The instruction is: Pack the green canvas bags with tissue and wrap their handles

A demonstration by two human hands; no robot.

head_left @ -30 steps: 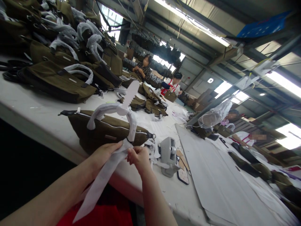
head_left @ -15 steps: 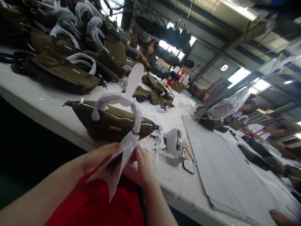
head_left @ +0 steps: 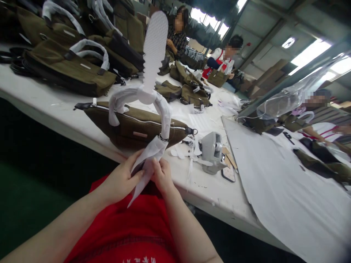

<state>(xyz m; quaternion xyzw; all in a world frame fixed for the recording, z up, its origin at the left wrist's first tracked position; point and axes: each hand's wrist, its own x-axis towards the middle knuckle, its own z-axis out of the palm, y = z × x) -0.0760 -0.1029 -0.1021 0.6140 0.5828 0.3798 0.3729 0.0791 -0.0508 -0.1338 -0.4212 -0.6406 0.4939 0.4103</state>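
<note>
An olive bag (head_left: 123, 128) with a silver zipper stands at the table's front edge. Its handle (head_left: 165, 113) is wrapped in white material, and a white textured strip (head_left: 155, 47) sticks up from it. White tissue paper (head_left: 148, 157) hangs from the ring at the handle's right end. My left hand (head_left: 127, 179) pinches this paper from the left, thumb in front. On the right side, my right hand (head_left: 162, 174) has its fingers closed on the same paper, close to the left one. Both are just below the bag.
Right of the bag are a grey tape dispenser (head_left: 211, 149), a phone (head_left: 228, 173) and white strips (head_left: 192, 151). Olive bags (head_left: 74, 69) are piled at the back left. A large grey sheet (head_left: 274, 175) covers the right side. Several people are across the table.
Both hands have come up onto the paper, which is now folded narrower around its dark inner part. The view has shifted, so the bag and table appear higher in the picture.
</note>
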